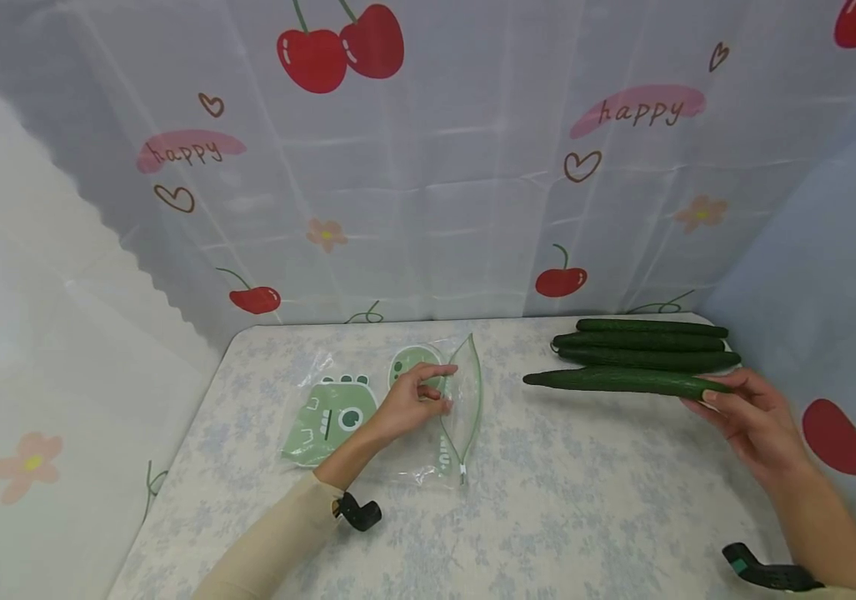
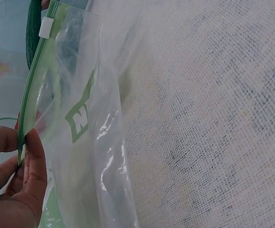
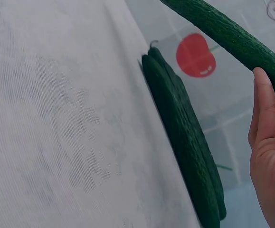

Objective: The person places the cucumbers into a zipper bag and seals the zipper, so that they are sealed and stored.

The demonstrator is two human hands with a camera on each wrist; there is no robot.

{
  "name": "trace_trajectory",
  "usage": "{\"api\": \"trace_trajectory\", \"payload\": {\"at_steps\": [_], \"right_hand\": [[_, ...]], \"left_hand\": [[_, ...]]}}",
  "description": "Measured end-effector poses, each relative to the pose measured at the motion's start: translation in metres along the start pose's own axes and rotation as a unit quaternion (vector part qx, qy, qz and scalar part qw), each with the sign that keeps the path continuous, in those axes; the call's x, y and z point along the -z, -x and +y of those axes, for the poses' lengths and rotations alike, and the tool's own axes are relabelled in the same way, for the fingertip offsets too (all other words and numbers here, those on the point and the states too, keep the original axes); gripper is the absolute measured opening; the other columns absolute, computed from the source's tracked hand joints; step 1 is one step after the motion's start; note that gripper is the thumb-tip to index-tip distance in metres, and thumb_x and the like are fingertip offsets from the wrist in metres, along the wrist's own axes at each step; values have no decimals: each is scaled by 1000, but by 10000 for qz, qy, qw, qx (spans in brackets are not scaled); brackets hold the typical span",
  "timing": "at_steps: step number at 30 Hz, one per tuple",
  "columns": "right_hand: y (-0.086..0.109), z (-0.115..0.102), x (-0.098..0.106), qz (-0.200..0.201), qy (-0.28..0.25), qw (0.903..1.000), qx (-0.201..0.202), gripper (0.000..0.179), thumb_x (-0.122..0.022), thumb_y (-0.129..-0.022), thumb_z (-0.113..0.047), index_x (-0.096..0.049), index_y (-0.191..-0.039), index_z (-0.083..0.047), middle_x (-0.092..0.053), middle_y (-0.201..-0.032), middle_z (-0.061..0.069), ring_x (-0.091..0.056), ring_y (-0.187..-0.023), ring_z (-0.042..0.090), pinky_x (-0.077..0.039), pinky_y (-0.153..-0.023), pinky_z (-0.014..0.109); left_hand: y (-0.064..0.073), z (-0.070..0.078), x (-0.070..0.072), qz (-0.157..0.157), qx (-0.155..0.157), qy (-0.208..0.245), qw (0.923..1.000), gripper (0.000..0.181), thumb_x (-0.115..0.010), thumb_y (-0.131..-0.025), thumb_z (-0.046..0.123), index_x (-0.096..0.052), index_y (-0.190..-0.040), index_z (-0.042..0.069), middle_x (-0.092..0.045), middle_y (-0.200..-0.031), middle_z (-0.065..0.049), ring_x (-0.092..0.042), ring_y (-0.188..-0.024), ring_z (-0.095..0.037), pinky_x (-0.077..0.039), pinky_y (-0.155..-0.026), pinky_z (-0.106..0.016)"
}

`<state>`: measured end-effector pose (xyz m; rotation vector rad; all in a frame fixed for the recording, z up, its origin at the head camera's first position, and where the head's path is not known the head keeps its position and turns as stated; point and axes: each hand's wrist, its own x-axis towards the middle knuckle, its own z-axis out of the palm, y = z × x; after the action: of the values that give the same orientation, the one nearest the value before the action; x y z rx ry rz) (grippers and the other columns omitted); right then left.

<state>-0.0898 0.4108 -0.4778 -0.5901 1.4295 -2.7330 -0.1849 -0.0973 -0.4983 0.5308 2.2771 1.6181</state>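
Observation:
My left hand (image 1: pixel 407 406) pinches the green rim of a clear zip bag (image 2: pixel 87 156) with a white slider (image 2: pixel 46 27) at one end. The bag's mouth gapes toward the right in the head view, and nothing is seen inside. On the right, my right hand (image 1: pixel 758 425) grips one end of a long dark green cucumber (image 1: pixel 608 380), its other end pointing left toward the bag. In the right wrist view this cucumber (image 3: pixel 227 35) is raised off the table. Three more cucumbers (image 1: pixel 645 360) lie side by side just behind it.
A second clear bag with a green cartoon monster print (image 1: pixel 330 421) lies flat left of the held bag. The table (image 1: pixel 548 508) has a pale blue-patterned cloth. A cherry-printed curtain (image 1: pixel 428 183) hangs along its back edge, with more sheeting at both sides.

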Motion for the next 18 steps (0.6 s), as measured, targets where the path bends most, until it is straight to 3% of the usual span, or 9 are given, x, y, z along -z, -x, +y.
{"api": "trace_trajectory", "payload": {"at_steps": [3,10,18], "right_hand": [[-5,9,-10,126,331,9994,-47,51,-27,-104,25,-68,-117,-2,-72,-127,10,-77,-114,21,-63,-99,37],[-18,29,-31,360,965,9942,-324,44,-36,-106,20,-67,-113,-10,-72,-121,1,-76,-105,13,-63,-100,33],[-31,58,-50,351,978,9919,-730,38,-43,-107,16,-66,-110,-14,-73,-121,-4,-76,-108,11,-63,-100,33]], "left_hand": [[0,1,0,-1,7,-28,10000,59,-78,-96,3,-61,-152,9,-56,-153,-11,-66,-96,-13,-57,-80,-20],[-1,3,0,26,-2,-40,10000,59,-78,-95,2,-62,-152,9,-57,-150,-12,-67,-96,-15,-56,-78,-18],[2,7,0,-59,-55,48,10000,59,-78,-96,4,-61,-152,8,-56,-152,-14,-67,-96,-14,-56,-78,-19]]}}
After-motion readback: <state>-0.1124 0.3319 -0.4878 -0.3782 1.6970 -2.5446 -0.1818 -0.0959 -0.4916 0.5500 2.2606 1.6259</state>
